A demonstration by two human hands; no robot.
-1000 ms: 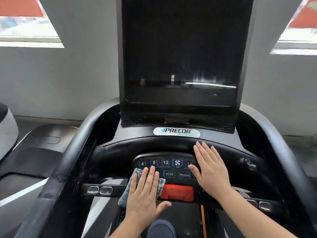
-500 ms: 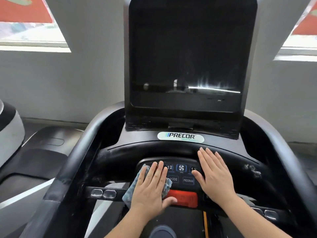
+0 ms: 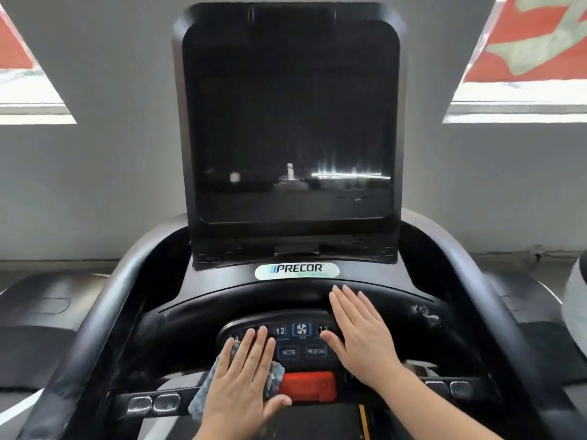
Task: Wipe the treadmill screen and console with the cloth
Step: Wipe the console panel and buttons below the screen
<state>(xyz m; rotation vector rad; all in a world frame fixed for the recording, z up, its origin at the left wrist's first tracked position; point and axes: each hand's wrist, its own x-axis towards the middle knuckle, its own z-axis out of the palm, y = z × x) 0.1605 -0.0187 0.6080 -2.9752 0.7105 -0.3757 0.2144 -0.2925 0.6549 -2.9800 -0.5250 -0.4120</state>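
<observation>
Head view, the only cam. L hand (image 3: 241,381) lies flat, fingers straight and together, pressing the blue-grey cloth (image 3: 203,398) onto the left part of the keypad panel (image 3: 301,341). No curl, no pinch: the cloth is only pinned under palm and fingers, its edges showing at the lower left of the hand and by the thumb. R hand (image 3: 362,338) is also flat and spread, empty, resting on the console (image 3: 190,325) just right of the keys, thumb near the PROGRAM key, fingertips up toward the curved rim.

Change vs 1 s ago: L hand plus cloth slides up and a bit right. It started below the number row with fingertips short of the keys; at 0.5 s ago it reached the row; now fingertips cover the left number keys and sit just beside the "12" key. Cloth goes with it, more tucked under the palm. R hand stays put relative to the console, so it looks like a brace. The cam tilts up too, and the whole screen (image 3: 289,122) now fits in frame.

Meaning for task: wiping is on the keypad, prob. mid-stroke across the console. Red stop button (image 3: 306,385) just right of the cloth looks not yet covered. White scuffs (image 3: 425,314) on the right console side are well apart from the cloth, likely still to do. Screen shows faint vertical streaks low right; can't tell if it's wiped yet.
</observation>
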